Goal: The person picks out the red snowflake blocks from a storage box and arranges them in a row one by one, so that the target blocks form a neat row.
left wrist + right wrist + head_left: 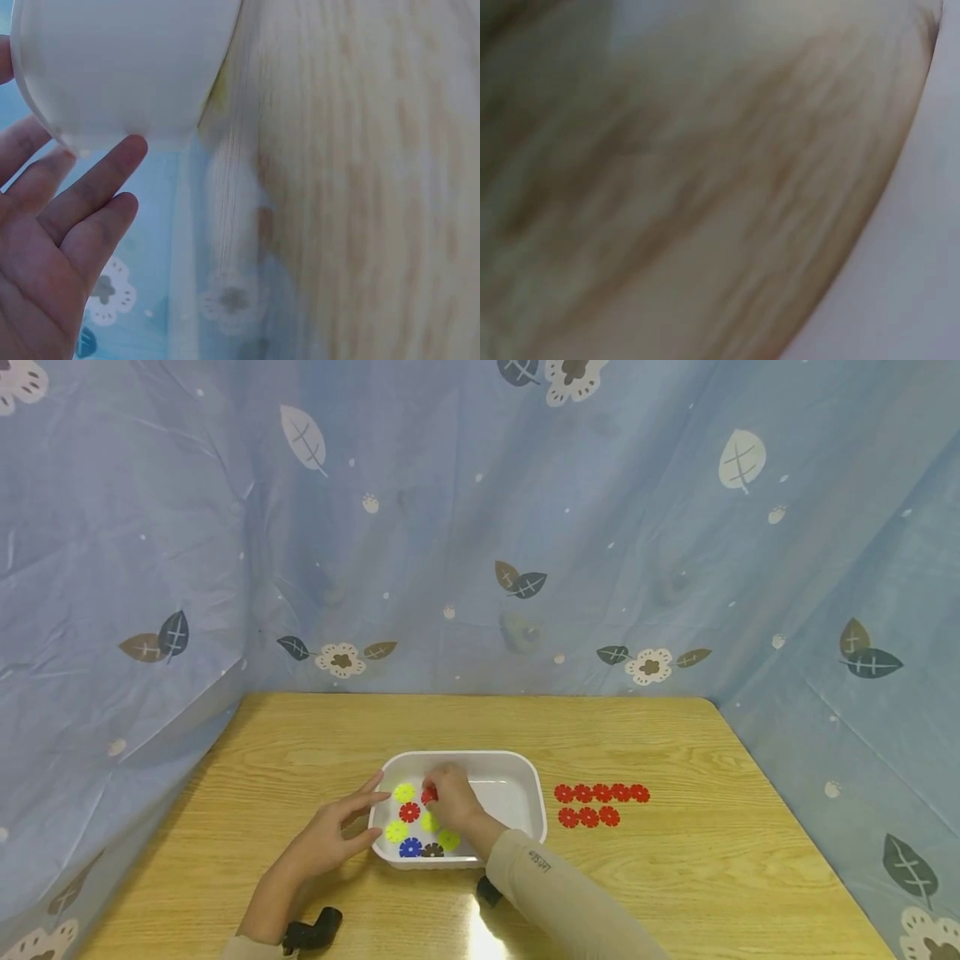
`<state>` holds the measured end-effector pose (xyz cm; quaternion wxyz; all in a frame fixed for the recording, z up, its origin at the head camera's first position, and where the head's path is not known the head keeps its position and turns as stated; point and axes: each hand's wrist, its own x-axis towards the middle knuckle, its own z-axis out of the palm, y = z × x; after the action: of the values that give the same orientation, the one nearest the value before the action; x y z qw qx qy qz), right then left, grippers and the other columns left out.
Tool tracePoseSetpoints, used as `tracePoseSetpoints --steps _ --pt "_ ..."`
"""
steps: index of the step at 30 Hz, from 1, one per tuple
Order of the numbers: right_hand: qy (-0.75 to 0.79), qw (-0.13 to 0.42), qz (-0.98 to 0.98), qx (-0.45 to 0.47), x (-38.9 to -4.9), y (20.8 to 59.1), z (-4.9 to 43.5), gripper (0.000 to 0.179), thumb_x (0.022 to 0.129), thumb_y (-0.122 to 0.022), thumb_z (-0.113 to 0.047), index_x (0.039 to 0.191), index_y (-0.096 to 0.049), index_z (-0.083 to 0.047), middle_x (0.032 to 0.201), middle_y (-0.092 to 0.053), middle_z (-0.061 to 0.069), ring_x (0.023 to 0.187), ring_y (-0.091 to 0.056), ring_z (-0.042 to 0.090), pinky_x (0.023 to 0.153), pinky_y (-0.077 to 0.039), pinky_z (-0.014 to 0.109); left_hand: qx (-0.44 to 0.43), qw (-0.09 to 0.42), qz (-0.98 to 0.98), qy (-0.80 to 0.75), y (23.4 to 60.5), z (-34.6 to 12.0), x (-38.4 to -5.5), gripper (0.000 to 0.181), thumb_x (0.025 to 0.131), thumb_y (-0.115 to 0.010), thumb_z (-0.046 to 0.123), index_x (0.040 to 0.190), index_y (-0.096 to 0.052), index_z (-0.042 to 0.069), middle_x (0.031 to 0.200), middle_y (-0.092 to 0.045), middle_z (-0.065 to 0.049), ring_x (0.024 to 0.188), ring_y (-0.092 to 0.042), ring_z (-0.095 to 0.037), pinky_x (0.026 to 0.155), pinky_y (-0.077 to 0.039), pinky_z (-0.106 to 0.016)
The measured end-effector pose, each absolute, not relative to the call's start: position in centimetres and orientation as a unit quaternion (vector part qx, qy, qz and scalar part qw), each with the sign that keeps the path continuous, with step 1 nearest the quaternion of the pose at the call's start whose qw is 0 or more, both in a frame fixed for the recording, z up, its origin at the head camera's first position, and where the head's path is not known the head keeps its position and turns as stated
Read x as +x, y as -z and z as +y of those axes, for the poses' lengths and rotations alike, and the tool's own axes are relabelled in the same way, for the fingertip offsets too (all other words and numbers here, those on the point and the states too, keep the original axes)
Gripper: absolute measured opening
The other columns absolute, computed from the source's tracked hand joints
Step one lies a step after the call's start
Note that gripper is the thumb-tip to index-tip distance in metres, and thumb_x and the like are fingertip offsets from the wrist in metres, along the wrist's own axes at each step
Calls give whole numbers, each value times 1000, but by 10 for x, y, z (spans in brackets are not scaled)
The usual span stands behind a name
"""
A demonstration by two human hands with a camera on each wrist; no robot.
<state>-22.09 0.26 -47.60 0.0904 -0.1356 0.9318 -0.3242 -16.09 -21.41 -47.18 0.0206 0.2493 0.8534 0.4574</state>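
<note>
A white plastic tray (528,810) holds yellow, red, blue and brown notched plastic discs, flower-shaped. Inside it, my right hand (454,797) reaches down with bent fingers and pinches a red disc (428,796) that is partly hidden by the fingers. Beside that lie another red disc (409,812), a blue disc (410,847), a brown disc (432,850) and several yellow discs (404,792). At the tray's left end, my left hand (330,835) spreads its fingers against the rim; the left wrist view shows its fingers (97,184) extended against the tray's outer wall.
On the wooden table (300,735), right of the tray, red discs (602,793) lie in two rows. Dark wrist-camera mounts (315,931) show at the wrists. Patterned blue curtains (450,527) stand around the table. The right wrist view is blurred, with table and tray wall.
</note>
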Motion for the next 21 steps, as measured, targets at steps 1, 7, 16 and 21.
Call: tracePoseSetpoints --steps 1,7,16,21 --pt "322 93 932 -135 -221 476 2 22 84 -71 -7 105 -66 -10 109 -53 2 103 -49 16 98 -49 32 248 21 853 -458 472 -214 -161 48 90 -66 20 133 -53 3 155 -26 -12 130 -44 -33 100 -45 -44" --pt "331 95 929 -133 -219 474 2 18 82 -73 -8 97 -65 -14 103 -50 0 94 -47 13 92 -52 30 242 21 855 -459 472 -214 -160 47 89 -66 17 133 -53 3 155 -26 -12 130 -44 -34 100 -44 -45" --pt "384 113 910 -111 -220 470 6 27 81 -72 -6 106 -67 -13 99 -61 -3 88 -52 12 88 -55 30 249 21 854 -456 473 -214 -160 48 91 -65 24 133 -53 5 156 -25 -11 132 -43 -32 101 -45 -43" --pt "439 114 885 -107 -220 465 12 35 81 -70 -3 114 -66 -10 105 -65 2 92 -57 15 84 -56 30 254 16 854 -453 472 -213 -160 47 90 -65 19 133 -53 4 155 -26 -12 132 -41 -33 101 -44 -43"
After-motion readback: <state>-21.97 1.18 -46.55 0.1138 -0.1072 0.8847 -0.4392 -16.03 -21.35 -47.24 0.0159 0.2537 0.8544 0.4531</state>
